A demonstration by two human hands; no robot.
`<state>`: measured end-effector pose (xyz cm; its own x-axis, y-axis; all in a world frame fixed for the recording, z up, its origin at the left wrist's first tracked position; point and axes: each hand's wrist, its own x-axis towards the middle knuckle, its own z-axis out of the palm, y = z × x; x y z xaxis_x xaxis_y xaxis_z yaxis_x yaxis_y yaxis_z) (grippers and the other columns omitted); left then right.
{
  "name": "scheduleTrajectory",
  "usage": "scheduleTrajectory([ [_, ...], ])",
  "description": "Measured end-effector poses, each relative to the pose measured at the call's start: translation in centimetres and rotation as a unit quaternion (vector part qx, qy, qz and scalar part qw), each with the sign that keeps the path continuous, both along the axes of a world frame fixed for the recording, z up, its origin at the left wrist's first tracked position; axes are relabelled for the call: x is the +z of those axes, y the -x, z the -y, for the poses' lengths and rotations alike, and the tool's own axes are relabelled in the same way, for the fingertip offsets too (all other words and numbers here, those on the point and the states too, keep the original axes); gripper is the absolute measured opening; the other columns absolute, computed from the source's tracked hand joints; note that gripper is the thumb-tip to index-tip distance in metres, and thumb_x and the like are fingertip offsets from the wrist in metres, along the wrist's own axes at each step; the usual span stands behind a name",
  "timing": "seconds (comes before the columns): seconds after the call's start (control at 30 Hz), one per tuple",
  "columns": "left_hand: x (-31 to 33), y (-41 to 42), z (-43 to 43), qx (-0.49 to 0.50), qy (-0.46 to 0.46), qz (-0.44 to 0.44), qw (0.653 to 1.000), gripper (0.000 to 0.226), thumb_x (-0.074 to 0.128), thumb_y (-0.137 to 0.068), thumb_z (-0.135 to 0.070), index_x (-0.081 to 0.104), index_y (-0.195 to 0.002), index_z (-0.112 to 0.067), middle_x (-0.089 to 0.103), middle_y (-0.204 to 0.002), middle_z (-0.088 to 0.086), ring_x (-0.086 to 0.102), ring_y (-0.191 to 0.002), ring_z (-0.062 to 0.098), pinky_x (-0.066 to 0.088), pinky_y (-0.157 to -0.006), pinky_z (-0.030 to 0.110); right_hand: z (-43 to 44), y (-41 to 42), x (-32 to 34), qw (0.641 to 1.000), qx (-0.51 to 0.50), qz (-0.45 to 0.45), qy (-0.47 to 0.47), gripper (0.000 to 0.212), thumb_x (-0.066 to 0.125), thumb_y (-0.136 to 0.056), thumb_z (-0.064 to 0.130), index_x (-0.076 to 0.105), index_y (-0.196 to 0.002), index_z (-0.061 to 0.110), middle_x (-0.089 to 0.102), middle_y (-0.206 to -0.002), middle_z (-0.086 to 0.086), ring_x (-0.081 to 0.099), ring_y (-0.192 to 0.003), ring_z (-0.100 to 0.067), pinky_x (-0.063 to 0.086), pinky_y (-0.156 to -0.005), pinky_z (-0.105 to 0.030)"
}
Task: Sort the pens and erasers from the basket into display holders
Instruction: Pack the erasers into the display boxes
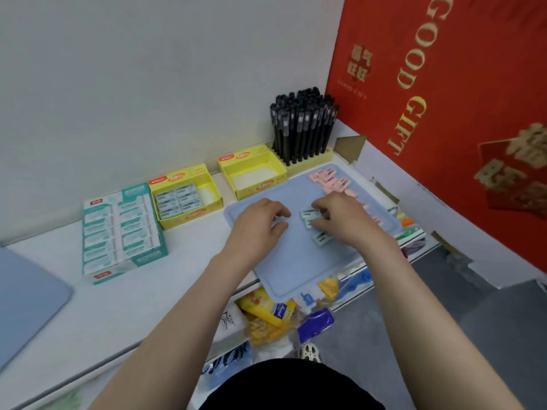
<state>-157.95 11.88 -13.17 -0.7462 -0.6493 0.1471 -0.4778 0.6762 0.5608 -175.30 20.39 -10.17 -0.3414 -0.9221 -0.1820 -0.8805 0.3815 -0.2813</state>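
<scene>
A pale blue tray (296, 267) lies on the white counter and overhangs its front edge. My left hand (260, 223) rests on the tray with its fingers curled, pinching a small pale eraser (282, 225) that is mostly hidden. My right hand (343, 217) pinches a mint-green eraser (310, 214) among a few that lie together; another mint eraser (322, 238) sits just below my thumb. Pink erasers (328, 179) cluster at the tray's far right. One yellow display box (189, 217) holds several mint erasers; a second yellow box (251, 184) shows only its white floor. Black pens (305, 125) stand in a cream holder.
A teal-and-white carton of boxed erasers (121, 232) stands left of the yellow boxes. A red gift bag (444, 99) rises at the right. Another blue tray (26, 300) sits at the far left. Bagged goods (275, 315) lie on a lower shelf under the counter edge.
</scene>
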Motion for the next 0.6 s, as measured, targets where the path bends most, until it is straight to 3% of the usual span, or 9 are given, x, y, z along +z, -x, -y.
scheduleTrajectory([
  [0.1, -0.4, 0.9, -0.4, -0.012, -0.004, 0.003, 1.000, 0.020, 0.063, -0.091, -0.020, 0.064, -0.111, -0.018, 0.062, -0.106, 0.003, 0.058, -0.097, 0.020, 0.046, -0.083, 0.033, 0.4, 0.3, -0.1, 0.999, -0.022, 0.029, 0.016, 0.032, 0.071, -0.087, 0.028, 0.062, -0.113, 0.012, 0.061, -0.109, -0.010, 0.057, -0.101, -0.028, 0.040, -0.075, -0.031],
  [0.23, -0.8, 1.9, -0.7, -0.011, 0.004, 0.001, 1.000, 0.021, 0.065, -0.090, -0.023, 0.063, -0.110, -0.018, 0.062, -0.102, 0.003, 0.058, -0.094, 0.022, 0.045, -0.079, 0.033, 0.8, 0.7, 0.0, 0.994, -0.039, 0.063, 0.078, 0.009, 0.071, -0.085, 0.015, 0.065, -0.092, 0.016, 0.064, -0.088, 0.000, 0.060, -0.089, -0.020, 0.039, -0.069, -0.027],
  [0.4, -1.3, 3.9, -0.9, -0.020, 0.020, 0.010, 1.000, 0.034, 0.065, -0.090, -0.034, 0.063, -0.121, -0.020, 0.060, -0.112, 0.004, 0.054, -0.102, 0.024, 0.043, -0.085, 0.033, 1.5, 1.5, -0.7, 0.967, -0.102, 0.100, 0.213, 0.011, 0.069, -0.086, 0.012, 0.070, -0.096, 0.017, 0.064, -0.079, 0.003, 0.062, -0.077, -0.017, 0.052, -0.075, -0.032],
  [0.6, -1.1, 3.3, 0.0, 0.010, 0.019, 0.019, 1.000, 0.028, 0.068, -0.087, -0.036, 0.068, -0.107, -0.017, 0.059, -0.106, 0.006, 0.052, -0.100, 0.026, 0.039, -0.084, 0.033, 3.5, 1.3, -0.2, 0.948, -0.076, 0.158, 0.265, 0.016, 0.063, -0.089, 0.016, 0.071, -0.100, 0.024, 0.065, -0.081, 0.006, 0.064, -0.073, -0.017, 0.056, -0.076, -0.042],
])
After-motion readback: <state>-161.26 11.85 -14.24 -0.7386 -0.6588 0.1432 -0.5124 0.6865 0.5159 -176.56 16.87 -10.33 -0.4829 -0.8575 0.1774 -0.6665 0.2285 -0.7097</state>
